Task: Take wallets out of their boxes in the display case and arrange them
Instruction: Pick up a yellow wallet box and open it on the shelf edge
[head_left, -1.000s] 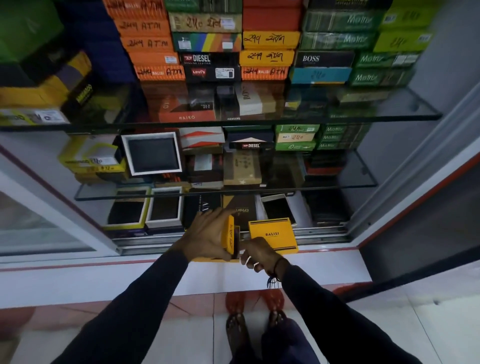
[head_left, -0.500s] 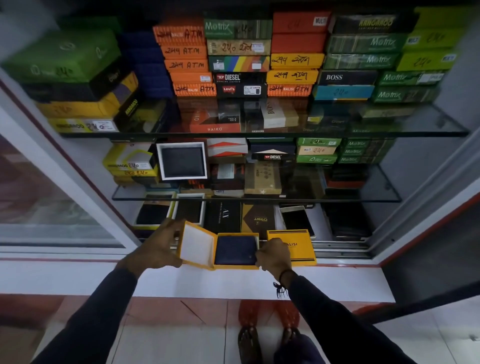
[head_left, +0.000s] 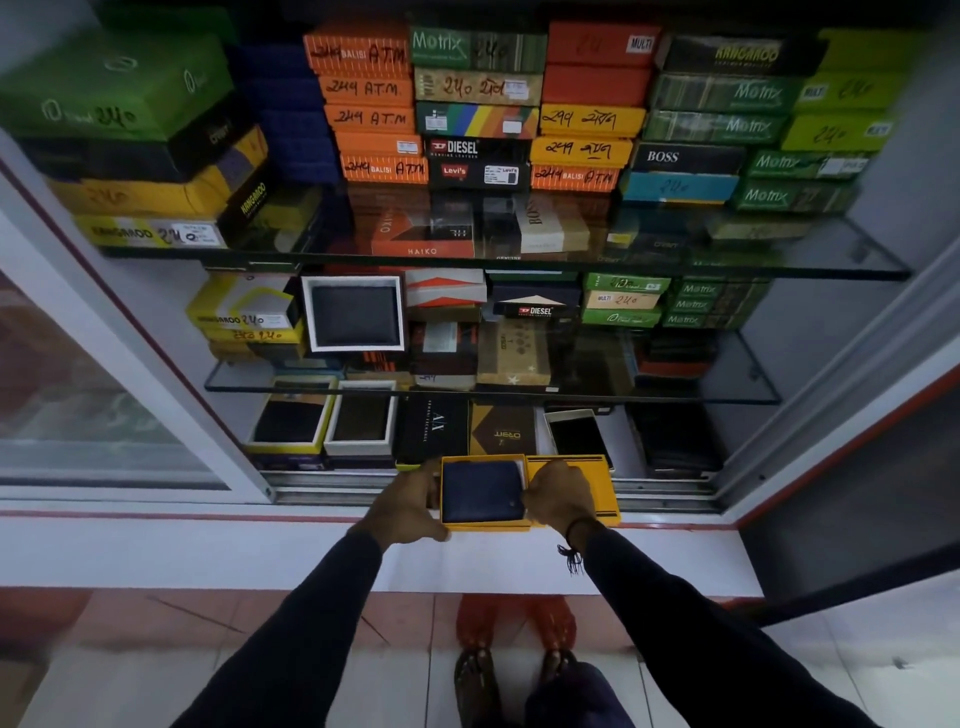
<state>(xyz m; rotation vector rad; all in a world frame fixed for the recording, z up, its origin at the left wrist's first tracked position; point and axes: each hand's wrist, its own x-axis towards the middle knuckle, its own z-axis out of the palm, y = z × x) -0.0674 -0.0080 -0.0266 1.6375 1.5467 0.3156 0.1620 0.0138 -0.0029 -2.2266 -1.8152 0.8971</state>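
At the frame's lower centre, both hands' fingers pinch an open yellow cardboard box holding a dark blue leather wallet: left hand, right hand.

- A dark blue leather wallet is lying in an open yellow cardboard box at the case's front edge.
- A yellow box lid is lying just right of it.
- A black Armani Exchange box is lying behind.

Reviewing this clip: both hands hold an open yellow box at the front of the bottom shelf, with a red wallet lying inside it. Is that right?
Not quite. The head view shows the wallet is dark navy, not red. The rest stands: the left hand and right hand hold the open yellow box at the front of the bottom shelf, the wallet lying inside it.
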